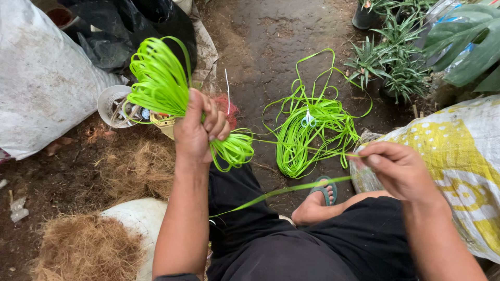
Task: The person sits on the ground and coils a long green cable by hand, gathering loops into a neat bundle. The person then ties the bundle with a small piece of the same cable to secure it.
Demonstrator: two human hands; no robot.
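Note:
My left hand (pixel 197 127) is clenched around the middle of a bundle of looped bright green plastic strips (pixel 159 83), which fan out above and below the fist. My right hand (pixel 396 169) pinches a single green strip (pixel 291 190) that runs back toward my lap and out to a loose pile of the same green strip (pixel 307 132) on the dark ground. Small blue-handled scissors (pixel 309 120) lie on top of that pile. I sit in black clothes, one foot in a grey sandal (pixel 324 191) showing below.
A white sack (pixel 36 78) and black bags (pixel 130 28) lie at the left, with a small clear container (pixel 114 105) beside them. Coconut fibre (pixel 86 247) lies at the lower left. A yellow-and-white sack (pixel 463 161) is at the right, spiky potted plants (pixel 396 62) behind it.

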